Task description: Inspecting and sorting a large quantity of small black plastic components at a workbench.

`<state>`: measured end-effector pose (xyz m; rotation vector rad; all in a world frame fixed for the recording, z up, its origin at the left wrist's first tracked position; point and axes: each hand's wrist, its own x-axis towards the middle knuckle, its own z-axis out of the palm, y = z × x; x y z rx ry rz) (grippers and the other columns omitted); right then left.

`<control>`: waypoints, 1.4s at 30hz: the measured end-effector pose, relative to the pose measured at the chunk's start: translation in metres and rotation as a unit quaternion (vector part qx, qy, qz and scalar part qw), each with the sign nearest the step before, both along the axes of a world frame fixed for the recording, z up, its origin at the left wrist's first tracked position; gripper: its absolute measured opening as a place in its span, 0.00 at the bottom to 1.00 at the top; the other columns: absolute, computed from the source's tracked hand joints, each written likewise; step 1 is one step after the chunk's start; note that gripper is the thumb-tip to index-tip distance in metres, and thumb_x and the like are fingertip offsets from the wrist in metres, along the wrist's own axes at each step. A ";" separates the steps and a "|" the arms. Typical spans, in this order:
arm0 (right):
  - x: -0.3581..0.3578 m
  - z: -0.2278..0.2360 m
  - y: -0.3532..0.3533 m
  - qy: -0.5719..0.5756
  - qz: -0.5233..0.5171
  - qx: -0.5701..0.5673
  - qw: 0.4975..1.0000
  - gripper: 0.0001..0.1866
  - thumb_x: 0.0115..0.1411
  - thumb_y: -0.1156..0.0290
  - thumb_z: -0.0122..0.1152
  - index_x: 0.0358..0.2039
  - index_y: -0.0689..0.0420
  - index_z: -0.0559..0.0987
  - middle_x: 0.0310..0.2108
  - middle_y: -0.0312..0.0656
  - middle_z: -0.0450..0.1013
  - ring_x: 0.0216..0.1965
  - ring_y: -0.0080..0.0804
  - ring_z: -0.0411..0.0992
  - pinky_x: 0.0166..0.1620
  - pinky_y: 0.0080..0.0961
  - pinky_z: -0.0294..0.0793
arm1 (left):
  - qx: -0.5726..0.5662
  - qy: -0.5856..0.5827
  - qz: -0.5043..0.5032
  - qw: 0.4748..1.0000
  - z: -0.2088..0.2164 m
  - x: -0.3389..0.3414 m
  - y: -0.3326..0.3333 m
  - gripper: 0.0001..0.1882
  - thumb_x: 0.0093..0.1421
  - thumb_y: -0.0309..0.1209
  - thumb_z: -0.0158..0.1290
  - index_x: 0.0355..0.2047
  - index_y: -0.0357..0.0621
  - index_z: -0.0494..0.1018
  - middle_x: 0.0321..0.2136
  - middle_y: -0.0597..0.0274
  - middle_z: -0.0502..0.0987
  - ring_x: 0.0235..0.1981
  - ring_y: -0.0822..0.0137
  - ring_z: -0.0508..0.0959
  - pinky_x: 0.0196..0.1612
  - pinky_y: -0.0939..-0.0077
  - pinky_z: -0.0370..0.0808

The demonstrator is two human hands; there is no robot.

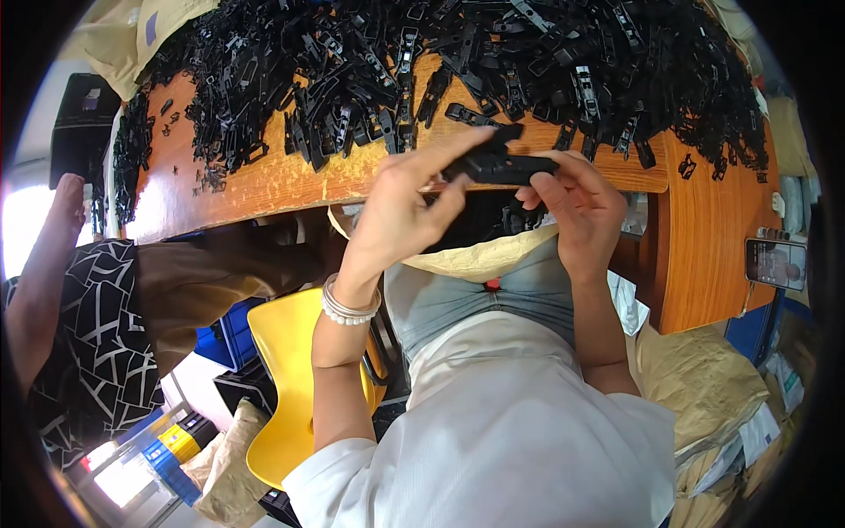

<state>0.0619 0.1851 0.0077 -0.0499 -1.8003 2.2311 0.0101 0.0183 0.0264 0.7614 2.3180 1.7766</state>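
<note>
A long black plastic part [503,169] is held level between my two hands, just over the table's near edge. My right hand [583,207] pinches its right end between thumb and fingers. At the other end my left hand [400,202], slightly blurred, has its index finger stretched along the top and its thumb underneath, closed on the same part. Below both hands an open tan sack [480,258] lies across my lap with black parts inside. Beyond, a large heap of similar black plastic parts [352,84] covers the wooden table [352,180].
Another person's arm [48,255] shows at the left table end. A yellow chair [286,378] stands left of me, a blue crate [231,339] behind it. On the right are a phone [775,264] by the table edge and paper sacks [700,378] on the floor.
</note>
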 end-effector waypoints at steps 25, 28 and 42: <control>-0.010 0.014 -0.006 0.039 0.082 0.077 0.993 0.16 0.47 0.86 0.52 0.40 0.67 0.71 0.35 0.44 0.67 0.35 0.25 0.67 0.33 0.15 0.68 | 0.079 -0.036 -0.042 0.995 -0.016 0.012 -0.007 0.18 0.42 0.24 0.59 0.36 0.34 0.71 0.31 0.54 0.75 0.28 0.70 0.76 0.32 0.81 0.71; -0.008 0.002 0.008 0.042 0.143 0.225 0.963 0.16 0.47 0.85 0.53 0.40 0.66 0.72 0.38 0.46 0.67 0.33 0.26 0.69 0.34 0.16 0.68 | 0.025 0.081 -0.004 0.996 -0.018 0.010 -0.015 0.19 0.42 0.22 0.58 0.38 0.35 0.70 0.33 0.56 0.74 0.32 0.70 0.75 0.35 0.80 0.70; 0.004 -0.006 0.012 0.049 0.183 0.307 0.933 0.12 0.48 0.86 0.48 0.33 0.64 0.75 0.30 0.42 0.71 0.24 0.23 0.69 0.25 0.14 0.67 | -0.456 0.187 0.385 0.780 -0.073 -0.063 -0.182 0.08 0.49 0.27 0.47 0.27 0.41 0.74 0.27 0.54 0.72 0.30 0.55 0.72 0.34 0.68 0.68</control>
